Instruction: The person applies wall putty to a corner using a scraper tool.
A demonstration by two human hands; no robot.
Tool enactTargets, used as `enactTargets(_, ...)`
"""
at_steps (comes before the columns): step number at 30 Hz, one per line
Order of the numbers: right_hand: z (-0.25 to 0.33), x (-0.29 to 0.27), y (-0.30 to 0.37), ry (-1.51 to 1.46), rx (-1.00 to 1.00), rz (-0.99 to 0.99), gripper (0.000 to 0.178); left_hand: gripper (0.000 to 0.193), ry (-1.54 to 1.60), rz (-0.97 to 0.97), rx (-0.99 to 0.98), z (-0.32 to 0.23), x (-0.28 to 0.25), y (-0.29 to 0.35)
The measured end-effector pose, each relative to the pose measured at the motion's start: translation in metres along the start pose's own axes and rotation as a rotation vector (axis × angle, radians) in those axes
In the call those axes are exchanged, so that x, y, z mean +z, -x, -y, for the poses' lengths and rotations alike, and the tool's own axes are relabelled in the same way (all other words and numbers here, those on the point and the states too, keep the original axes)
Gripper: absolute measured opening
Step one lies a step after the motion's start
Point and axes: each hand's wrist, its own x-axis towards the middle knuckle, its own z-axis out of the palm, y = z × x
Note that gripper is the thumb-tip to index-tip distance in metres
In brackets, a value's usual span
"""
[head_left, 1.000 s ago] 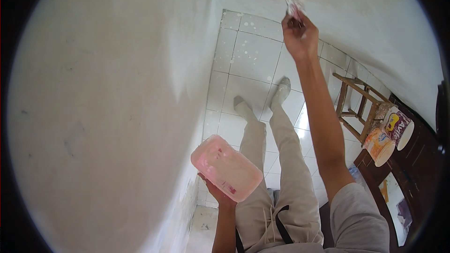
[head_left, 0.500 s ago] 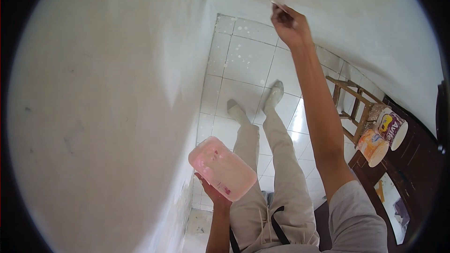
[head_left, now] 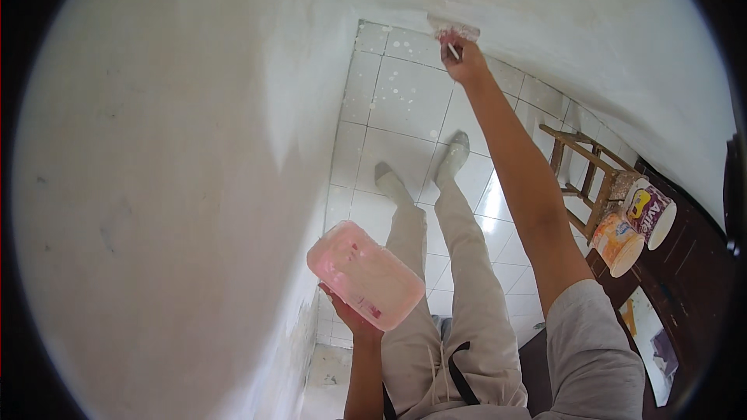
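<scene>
My left hand (head_left: 356, 319) supports a pink rectangular plastic tub (head_left: 366, 275) from below, its fingers mostly hidden under it. Smears of a pale paste coat the tub's inside. At the far end of my stretched-out arm, my right hand (head_left: 468, 64) is closed round the handle of a wide putty knife (head_left: 459, 29). The putty knife's broad, smeared blade is at the lower part of the far wall (head_left: 560, 23), near the floor edge. Whether the blade touches the wall I cannot tell for certain.
A long wall (head_left: 163, 187) runs down my left side and meets the far wall in a corner. White floor tiles (head_left: 408, 101) carry paint spots. To the right stand a wooden stool (head_left: 595, 163), an orange-and-white bucket (head_left: 618, 245), a purple-and-white bucket (head_left: 652, 214) and dark brown wooden furniture (head_left: 685, 280).
My right hand has come down and slightly left with the putty knife, whose blade now shows its broad face instead of its edge. The tub has shifted slightly up and left.
</scene>
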Motion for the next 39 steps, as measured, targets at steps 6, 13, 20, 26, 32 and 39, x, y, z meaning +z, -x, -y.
enactTargets(6, 0.104, 0.175, 0.098, -0.688, 0.266, -0.273, 0.012, 0.061, -0.045, -0.043, 0.142, -0.043, -0.008, 0.017)
enactTargets(13, 0.095, 0.142, 0.155, -0.372, -0.012, -0.378, 0.011, 0.054, -0.001, -0.041, 0.115, -0.035, -0.005, 0.011)
enactTargets(20, 0.023, 0.138, 0.075, -0.334, 0.38, -0.394, 0.012, 0.059, 0.009, -0.08, 0.074, -0.027, -0.008, 0.005)
enactTargets(26, 0.104, 0.18, 0.12, -0.396, 0.136, -0.06, 0.013, 0.065, 0.03, -0.066, 0.07, -0.032, -0.009, 0.007)
enactTargets(32, 0.139, 0.192, 0.258, 0.003, 0.033, 0.002, 0.014, 0.07, -0.034, 0.011, 0.046, -0.032, 0.015, -0.025)
enactTargets(39, 0.189, 0.217, 0.33, 0.579, 0.095, 0.329, 0.015, 0.075, -0.223, 0.162, 0.116, -0.045, 0.088, -0.1)
